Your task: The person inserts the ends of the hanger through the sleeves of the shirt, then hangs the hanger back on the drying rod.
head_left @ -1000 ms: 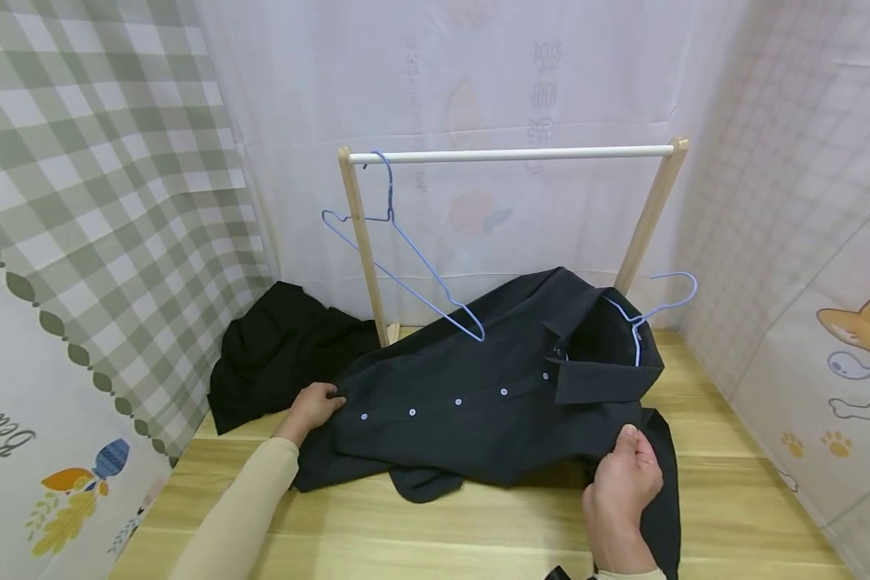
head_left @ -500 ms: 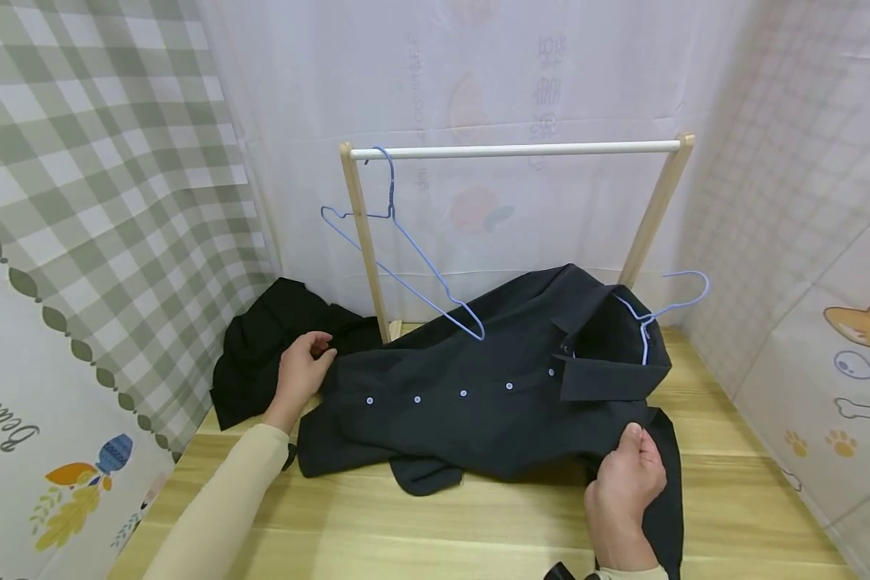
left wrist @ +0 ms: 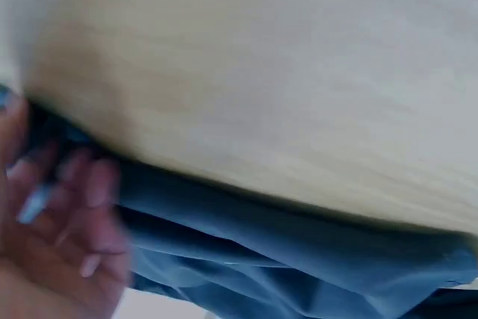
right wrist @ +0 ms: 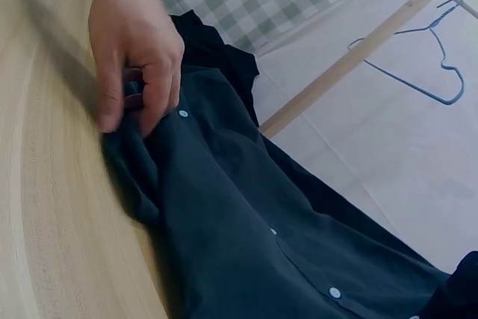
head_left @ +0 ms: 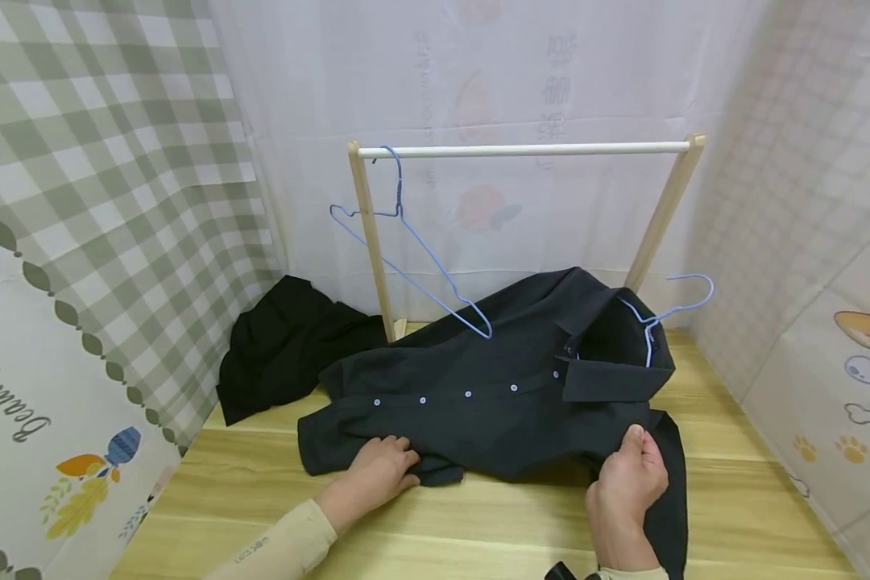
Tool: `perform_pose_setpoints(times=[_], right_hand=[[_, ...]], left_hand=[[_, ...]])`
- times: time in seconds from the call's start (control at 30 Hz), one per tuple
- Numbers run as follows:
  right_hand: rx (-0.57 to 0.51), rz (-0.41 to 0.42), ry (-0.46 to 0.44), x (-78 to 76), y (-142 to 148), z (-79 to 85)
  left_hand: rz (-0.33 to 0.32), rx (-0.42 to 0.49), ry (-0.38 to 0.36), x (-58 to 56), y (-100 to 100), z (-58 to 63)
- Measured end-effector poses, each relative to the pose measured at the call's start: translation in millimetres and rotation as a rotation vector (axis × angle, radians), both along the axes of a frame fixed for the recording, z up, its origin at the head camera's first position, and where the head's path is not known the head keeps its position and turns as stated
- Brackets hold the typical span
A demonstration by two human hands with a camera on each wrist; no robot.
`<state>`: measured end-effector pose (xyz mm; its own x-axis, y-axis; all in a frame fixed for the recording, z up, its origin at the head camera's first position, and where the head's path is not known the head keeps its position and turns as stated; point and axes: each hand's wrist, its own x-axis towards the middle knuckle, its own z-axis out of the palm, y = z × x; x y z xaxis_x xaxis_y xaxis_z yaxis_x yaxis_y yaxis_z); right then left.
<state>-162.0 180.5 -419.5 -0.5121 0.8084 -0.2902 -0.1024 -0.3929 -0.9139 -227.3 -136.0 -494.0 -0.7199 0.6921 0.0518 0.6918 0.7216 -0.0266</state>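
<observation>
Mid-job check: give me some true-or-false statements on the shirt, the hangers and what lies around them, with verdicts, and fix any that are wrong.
1. The right hand pinches the shirt near its collar. True.
2. Both hangers are inside the shirt. False: one hanger hangs from the rail; the other hanger sits in the collar.
3. The shirt lies buttons down. False: the buttons face up.
4. The black cloth lies nearer the hem than the collar. True.

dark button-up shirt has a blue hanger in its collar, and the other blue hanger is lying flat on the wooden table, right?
Not quite: the other blue hanger hangs from the white rail, as the head view shows. The dark button-up shirt does have a blue hanger in its collar.
</observation>
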Motion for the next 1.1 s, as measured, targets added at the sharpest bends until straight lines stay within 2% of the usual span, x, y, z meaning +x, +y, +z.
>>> perform_pose_setpoints(times=[0.07, 0.13, 0.27, 0.4, 0.57, 0.63, 0.7, 0.87, 0.93, 1.03, 1.1], right_hand=[[0.0, -0.002, -0.001, 0.4, 0, -0.5], [0.004, -0.011, -0.005, 0.2, 1, -0.6], [0.005, -0.026, 0.011, -0.9, 4, 0.3], [-0.019, -0.039, 0.029, -1.7, 6, 1.3], [-0.032, -0.049, 0.046, -1.2, 7, 1.7], [-0.024, -0.051, 0.051, -1.1, 7, 1.5], [-0.021, -0.052, 0.057, -1.2, 7, 1.2], [-0.017, -0.051, 0.05, -1.3, 7, -0.3], [-0.017, -0.044, 0.036, -1.2, 7, -0.9], [-0.01, -0.037, 0.016, -1.2, 8, -1.2], [-0.002, -0.037, 0.013, -1.4, 8, -1.2]], left_hand=[[-0.035, 0.029, 0.085, -3.1, -6, -6.1], [-0.063, 0.099, 0.141, -8.0, -19, -3.4], [-0.037, 0.233, 0.257, -16.3, -59, 18.4], [0.034, 0.385, 0.447, -22.3, -105, 43.5], [0.096, 0.518, 0.673, -22.2, -149, 68.7], [0.124, 0.534, 0.706, -20.8, -160, 74.3], [0.158, 0.501, 0.652, -18.6, -167, 75.5], [0.276, 0.351, 0.289, -14.4, -173, 64.2], [0.329, 0.358, 0.195, -15.5, -170, 57.0], [0.394, 0.426, 0.089, -20.2, -164, 46.8], [0.438, 0.45, -0.016, -24.3, -160, 39.9]])
